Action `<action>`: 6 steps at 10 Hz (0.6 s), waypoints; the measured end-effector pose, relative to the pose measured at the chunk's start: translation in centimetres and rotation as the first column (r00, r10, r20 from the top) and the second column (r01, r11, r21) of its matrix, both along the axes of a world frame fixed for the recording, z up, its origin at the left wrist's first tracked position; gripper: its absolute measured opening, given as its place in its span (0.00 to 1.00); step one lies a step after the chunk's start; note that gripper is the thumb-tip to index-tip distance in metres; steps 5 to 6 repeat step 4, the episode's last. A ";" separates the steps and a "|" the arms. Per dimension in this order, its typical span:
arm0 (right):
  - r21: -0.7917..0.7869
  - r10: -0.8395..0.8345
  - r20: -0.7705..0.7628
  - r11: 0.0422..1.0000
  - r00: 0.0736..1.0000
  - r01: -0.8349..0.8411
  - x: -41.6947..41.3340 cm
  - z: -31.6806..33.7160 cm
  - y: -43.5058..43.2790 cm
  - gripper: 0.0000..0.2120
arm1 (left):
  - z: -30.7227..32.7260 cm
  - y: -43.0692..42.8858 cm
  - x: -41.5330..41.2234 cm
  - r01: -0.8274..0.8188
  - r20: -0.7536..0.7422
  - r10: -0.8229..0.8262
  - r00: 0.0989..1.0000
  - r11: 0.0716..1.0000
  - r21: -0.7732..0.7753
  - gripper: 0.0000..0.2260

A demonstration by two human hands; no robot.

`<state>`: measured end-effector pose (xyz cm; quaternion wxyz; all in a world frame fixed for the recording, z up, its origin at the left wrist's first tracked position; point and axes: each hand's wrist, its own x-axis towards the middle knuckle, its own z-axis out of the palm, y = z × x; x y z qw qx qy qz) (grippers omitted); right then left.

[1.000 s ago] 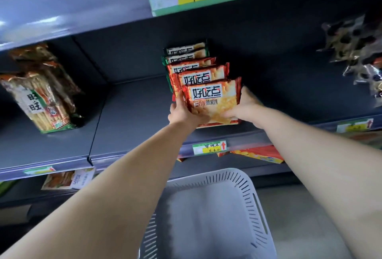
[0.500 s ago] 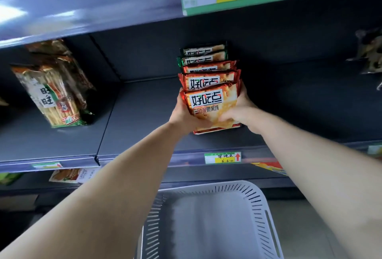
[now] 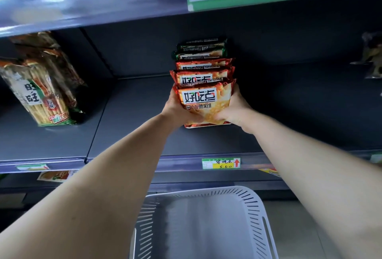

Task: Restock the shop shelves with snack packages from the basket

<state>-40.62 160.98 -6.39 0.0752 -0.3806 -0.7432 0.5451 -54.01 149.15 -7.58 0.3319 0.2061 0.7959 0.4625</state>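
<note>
Both hands, the left hand point(image 3: 177, 112) and the right hand point(image 3: 235, 111), wrap their fingers around the front orange snack pack point(image 3: 205, 103) in a row standing on the gray shelf point(image 3: 134, 134), above the white basket point(image 3: 254, 203).

Both bare arms reach forward and up, hands close together.
Palms face each other; left hand point(image 3: 178, 112) and right hand point(image 3: 235, 110), fingers curled, grip opposite sides of one snack packet point(image 3: 204, 101).
</note>
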 end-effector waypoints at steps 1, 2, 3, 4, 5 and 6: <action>0.009 -0.034 -0.012 0.999 0.999 0.034 0.6 0.2 -0.1 0.52 | -0.2 -0.1 -0.8 0.059 0.028 -0.059 0.998 0.998 -0.008 0.59; -0.017 -0.042 -0.002 0.999 0.999 0.042 1.3 0.0 -0.4 0.55 | -0.4 0.0 -1.8 0.128 0.039 -0.126 0.991 0.991 -0.046 0.60; -0.009 -0.046 0.040 0.999 0.998 0.046 1.9 -0.2 -1.0 0.57 | -0.1 -0.1 -1.6 0.099 0.016 -0.099 0.995 0.994 -0.037 0.60; 0.021 -0.084 0.087 0.996 0.993 0.082 2.5 0.2 -1.4 0.57 | -1.2 -0.6 -1.4 0.089 -0.044 -0.091 0.995 0.995 -0.035 0.61; 0.021 -0.084 0.087 0.996 0.993 0.082 2.5 0.2 -1.4 0.57 | -1.2 -0.6 -1.4 0.089 -0.044 -0.091 0.995 0.995 -0.035 0.61; 0.021 -0.084 0.087 0.996 0.993 0.082 2.5 0.2 -1.4 0.57 | -1.2 -0.6 -1.4 0.089 -0.044 -0.091 0.995 0.995 -0.035 0.61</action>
